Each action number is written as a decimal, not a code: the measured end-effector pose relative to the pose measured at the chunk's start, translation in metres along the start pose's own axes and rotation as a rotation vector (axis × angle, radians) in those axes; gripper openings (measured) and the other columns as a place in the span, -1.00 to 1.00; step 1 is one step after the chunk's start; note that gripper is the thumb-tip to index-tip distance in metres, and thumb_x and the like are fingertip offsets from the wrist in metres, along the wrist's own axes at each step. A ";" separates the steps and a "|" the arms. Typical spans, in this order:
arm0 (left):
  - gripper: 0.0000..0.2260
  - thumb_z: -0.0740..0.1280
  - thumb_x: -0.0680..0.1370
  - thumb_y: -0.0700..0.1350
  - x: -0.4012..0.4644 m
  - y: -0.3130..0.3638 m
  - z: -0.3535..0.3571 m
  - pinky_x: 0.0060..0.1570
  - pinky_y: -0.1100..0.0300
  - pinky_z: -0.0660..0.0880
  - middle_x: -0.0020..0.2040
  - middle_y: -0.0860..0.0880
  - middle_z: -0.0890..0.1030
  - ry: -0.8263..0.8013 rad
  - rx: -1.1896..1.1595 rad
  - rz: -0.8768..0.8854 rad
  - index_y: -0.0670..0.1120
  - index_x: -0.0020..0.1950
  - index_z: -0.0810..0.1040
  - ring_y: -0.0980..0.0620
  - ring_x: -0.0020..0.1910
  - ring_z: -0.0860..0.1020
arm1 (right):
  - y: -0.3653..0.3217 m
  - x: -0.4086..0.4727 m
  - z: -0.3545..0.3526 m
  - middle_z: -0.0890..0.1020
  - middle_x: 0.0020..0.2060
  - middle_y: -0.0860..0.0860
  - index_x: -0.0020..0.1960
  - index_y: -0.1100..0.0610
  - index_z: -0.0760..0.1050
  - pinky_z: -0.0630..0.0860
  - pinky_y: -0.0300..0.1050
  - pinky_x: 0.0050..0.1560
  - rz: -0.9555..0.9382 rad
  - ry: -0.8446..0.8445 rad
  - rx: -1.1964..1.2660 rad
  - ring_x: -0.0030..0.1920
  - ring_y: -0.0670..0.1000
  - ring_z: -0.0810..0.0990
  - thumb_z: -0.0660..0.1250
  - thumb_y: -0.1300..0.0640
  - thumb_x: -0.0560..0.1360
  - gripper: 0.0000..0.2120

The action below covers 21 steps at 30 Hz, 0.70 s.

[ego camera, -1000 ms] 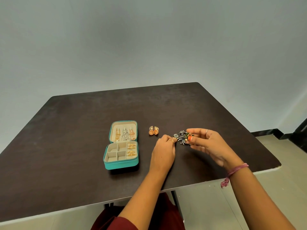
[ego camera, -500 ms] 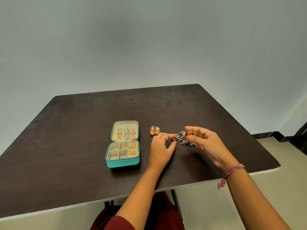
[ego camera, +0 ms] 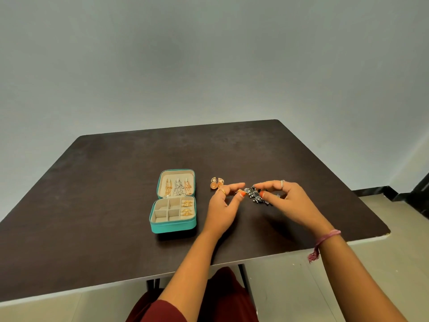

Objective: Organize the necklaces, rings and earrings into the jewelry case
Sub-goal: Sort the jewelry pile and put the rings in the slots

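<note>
On the tabletop [ego camera: 116,182], the teal jewelry case [ego camera: 174,202] lies open, lid away from the person. Right of it, gold earrings [ego camera: 217,182]; then the left hand [ego camera: 222,205], fingers loosely curled, and the right hand [ego camera: 287,201] pinching a dark beaded cluster [ego camera: 256,196] lying roughly left-right.

A plain, sparsely furnished room, most likely in a home: a dark brown table [ego camera: 116,182] stands against a bare grey-white wall [ego camera: 209,54], with pale floor tiles [ego camera: 394,228] and black skirting [ego camera: 376,191] showing at about 3 o'clock.
</note>
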<state>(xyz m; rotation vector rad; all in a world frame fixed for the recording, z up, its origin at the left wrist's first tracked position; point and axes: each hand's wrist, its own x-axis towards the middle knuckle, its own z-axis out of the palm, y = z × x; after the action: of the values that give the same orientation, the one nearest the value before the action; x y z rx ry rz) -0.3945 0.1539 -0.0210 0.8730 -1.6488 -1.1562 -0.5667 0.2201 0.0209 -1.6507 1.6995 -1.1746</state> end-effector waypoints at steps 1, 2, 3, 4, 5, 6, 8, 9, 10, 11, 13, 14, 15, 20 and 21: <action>-0.80 0.35 0.55 -0.17 0.000 -0.001 -0.001 0.08 0.35 0.44 0.03 0.12 0.62 0.010 -0.031 -0.007 0.12 0.09 0.57 0.23 0.01 0.55 | -0.002 -0.001 -0.001 0.68 -0.04 -0.14 0.09 -0.02 0.63 0.52 -0.31 0.04 -0.020 -0.023 -0.012 -0.01 -0.20 0.62 0.36 0.17 0.51 -0.80; -0.79 0.36 0.55 -0.18 0.000 -0.001 -0.002 0.10 0.32 0.45 0.02 0.12 0.63 0.024 -0.059 -0.015 0.12 0.08 0.58 0.20 0.03 0.56 | -0.004 -0.001 0.000 0.67 -0.03 -0.15 0.09 -0.04 0.63 0.52 -0.34 0.02 -0.038 -0.043 -0.016 -0.01 -0.21 0.62 0.35 0.15 0.52 -0.81; -0.79 0.36 0.55 -0.19 0.000 -0.001 -0.002 0.11 0.32 0.45 0.02 0.14 0.63 0.039 -0.086 -0.023 0.12 0.08 0.59 0.19 0.04 0.56 | -0.006 -0.002 0.000 0.67 -0.03 -0.14 0.08 -0.04 0.62 0.52 -0.36 0.00 -0.056 -0.049 -0.012 -0.01 -0.21 0.62 0.34 0.15 0.53 -0.82; -0.78 0.36 0.55 -0.20 0.000 -0.002 -0.003 0.11 0.32 0.46 0.01 0.16 0.63 0.052 -0.113 -0.030 0.12 0.07 0.60 0.20 0.04 0.57 | -0.008 -0.002 0.002 0.67 -0.03 -0.14 0.06 -0.04 0.62 0.50 -0.39 -0.02 -0.073 -0.039 -0.012 -0.02 -0.22 0.62 0.33 0.17 0.53 -0.82; -0.77 0.37 0.54 -0.22 0.000 -0.002 -0.003 0.10 0.32 0.47 0.00 0.17 0.64 0.061 -0.138 -0.036 0.12 0.06 0.61 0.19 0.04 0.58 | -0.009 -0.002 0.003 0.67 -0.05 -0.13 0.05 -0.03 0.61 0.48 -0.43 -0.04 -0.095 -0.019 -0.023 -0.02 -0.24 0.61 0.33 0.20 0.53 -0.82; -0.76 0.37 0.53 -0.22 0.000 -0.002 -0.003 0.10 0.29 0.48 -0.02 0.16 0.65 0.065 -0.153 -0.041 0.11 0.06 0.61 0.15 0.03 0.59 | -0.009 -0.002 0.004 0.66 -0.06 -0.14 0.05 -0.02 0.60 0.45 -0.47 -0.06 -0.121 0.004 -0.054 -0.02 -0.26 0.60 0.33 0.22 0.53 -0.81; -0.76 0.39 0.52 -0.23 -0.001 -0.001 -0.003 0.10 0.25 0.51 -0.02 0.09 0.67 0.064 -0.162 -0.045 0.09 0.06 0.62 0.08 0.02 0.61 | -0.008 -0.001 0.006 0.64 -0.07 -0.19 0.09 -0.04 0.58 0.42 -0.51 -0.05 -0.166 0.029 -0.130 0.00 -0.31 0.57 0.33 0.22 0.52 -0.78; -0.76 0.40 0.51 -0.24 -0.001 0.000 -0.003 0.09 0.26 0.51 -0.02 0.06 0.67 0.061 -0.167 -0.048 0.09 0.06 0.62 0.09 0.02 0.62 | -0.008 0.000 0.006 0.62 -0.07 -0.21 0.13 -0.05 0.55 0.42 -0.52 -0.03 -0.171 0.027 -0.139 0.01 -0.33 0.56 0.33 0.21 0.52 -0.76; -0.76 0.41 0.50 -0.24 -0.002 0.001 -0.003 0.08 0.28 0.51 -0.02 0.06 0.67 0.059 -0.171 -0.054 0.08 0.06 0.62 0.11 0.02 0.62 | -0.008 0.000 0.007 0.62 -0.06 -0.22 0.18 -0.05 0.51 0.43 -0.51 -0.01 -0.161 0.023 -0.129 0.02 -0.34 0.56 0.34 0.21 0.52 -0.73; -0.75 0.42 0.49 -0.24 -0.002 0.002 -0.003 0.08 0.29 0.51 -0.01 0.06 0.67 0.056 -0.171 -0.061 0.08 0.06 0.62 0.14 0.02 0.62 | -0.008 0.000 0.008 0.62 -0.04 -0.22 0.21 -0.05 0.48 0.44 -0.50 0.02 -0.148 0.019 -0.112 0.03 -0.34 0.56 0.34 0.20 0.52 -0.70; -0.73 0.43 0.48 -0.25 -0.003 0.003 -0.003 0.09 0.29 0.51 0.01 0.09 0.66 0.046 -0.161 -0.071 0.10 0.06 0.61 0.17 0.04 0.61 | -0.008 0.002 0.009 0.63 -0.01 -0.18 0.20 -0.03 0.47 0.45 -0.47 0.05 -0.134 0.025 -0.100 0.05 -0.35 0.56 0.35 0.20 0.51 -0.70; -0.72 0.43 0.48 -0.25 -0.004 0.004 -0.003 0.09 0.28 0.52 0.01 0.11 0.66 0.041 -0.159 -0.079 0.10 0.07 0.61 0.18 0.04 0.60 | -0.007 0.003 0.010 0.63 0.00 -0.16 0.17 -0.01 0.50 0.45 -0.48 0.04 -0.138 0.036 -0.104 0.04 -0.35 0.56 0.36 0.22 0.51 -0.72; -0.71 0.43 0.48 -0.27 -0.005 0.004 -0.004 0.09 0.28 0.52 0.01 0.11 0.66 0.042 -0.164 -0.090 0.10 0.07 0.61 0.19 0.04 0.60 | -0.007 0.003 0.011 0.63 0.00 -0.14 0.14 -0.01 0.53 0.45 -0.49 0.03 -0.154 0.054 -0.111 0.02 -0.34 0.57 0.36 0.25 0.50 -0.74; -0.71 0.42 0.47 -0.31 -0.009 0.009 -0.005 0.05 0.33 0.50 0.00 0.06 0.67 0.067 -0.195 -0.088 0.06 0.04 0.62 0.17 0.01 0.62 | -0.005 0.006 0.012 0.58 0.01 -0.09 0.06 0.05 0.64 0.38 -0.55 0.03 -0.296 0.138 -0.276 -0.02 -0.24 0.55 0.39 0.29 0.47 -0.77; -0.72 0.42 0.48 -0.30 -0.010 0.010 -0.005 0.04 0.34 0.50 0.00 0.05 0.67 0.064 -0.187 -0.080 0.05 0.05 0.62 0.17 0.02 0.62 | -0.005 0.007 0.012 0.57 0.00 -0.08 0.06 0.05 0.65 0.37 -0.56 0.03 -0.319 0.140 -0.295 -0.03 -0.25 0.53 0.39 0.30 0.47 -0.76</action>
<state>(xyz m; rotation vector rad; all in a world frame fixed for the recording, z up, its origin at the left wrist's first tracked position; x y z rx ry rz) -0.3863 0.1644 -0.0141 0.8536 -1.4398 -1.3010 -0.5550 0.2114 0.0206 -2.1264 1.8110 -1.2533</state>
